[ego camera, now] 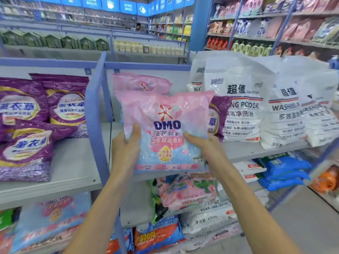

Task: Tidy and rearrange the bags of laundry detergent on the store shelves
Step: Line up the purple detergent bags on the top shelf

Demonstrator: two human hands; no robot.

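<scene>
**Up front, a pink OMO bag held in two hands**

Just behind the hands, a second pink bag (141, 83) leans against the back of the grey shelf (77, 173). Beside the right hand (203, 143), a purple bag (219, 116) peeks out, mostly covered by the held bag, and further right stand tall white washing powder bags (240, 99). Off beyond the left hand (124, 149), past a blue upright post (95, 110), three purple lavender bags (23, 125) lie in a loose pile. Below the forearms, mixed bags crowd the lower shelf (190, 195), blurred and partly cut off.

The pink OMO bag (165, 132) is up in front of the middle shelf bay, face outward and roughly upright. The fingers behind it are hidden. The left hand clasps its lower left edge, thumb (134, 131) pressed on the front. The right hand grips the lower right edge, fingers curled round. Both bare forearms reach up from below.
</scene>
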